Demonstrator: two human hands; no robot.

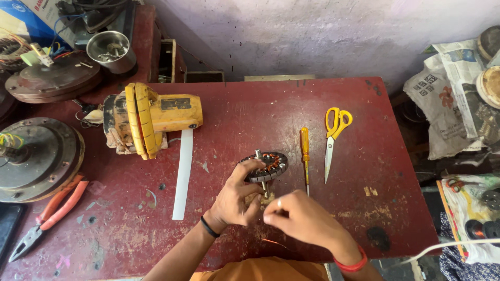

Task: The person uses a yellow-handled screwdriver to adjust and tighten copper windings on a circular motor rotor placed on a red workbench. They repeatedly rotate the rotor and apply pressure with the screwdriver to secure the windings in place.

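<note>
My left hand point(237, 198) grips a small round motor stator point(266, 165) with copper windings and a metal shaft, held just above the dark red table point(250, 109). Its thumb lies along the stator's left rim. My right hand point(302, 218) is close below it, fingers pinched together near the lower end of the shaft; what it pinches is too small to tell. A thin copper wire strand point(272, 242) shows under my right hand. An orange-handled screwdriver point(304, 156) lies just right of the stator.
Yellow-handled scissors point(333, 136) lie right of the screwdriver. A yellow power tool point(146, 118) and a white paper strip point(183, 174) sit to the left. Red-handled pliers point(52, 214), round fan motor housings point(36, 158) and a steel cup point(110, 50) crowd the left side. Newspapers point(453, 99) lie at right.
</note>
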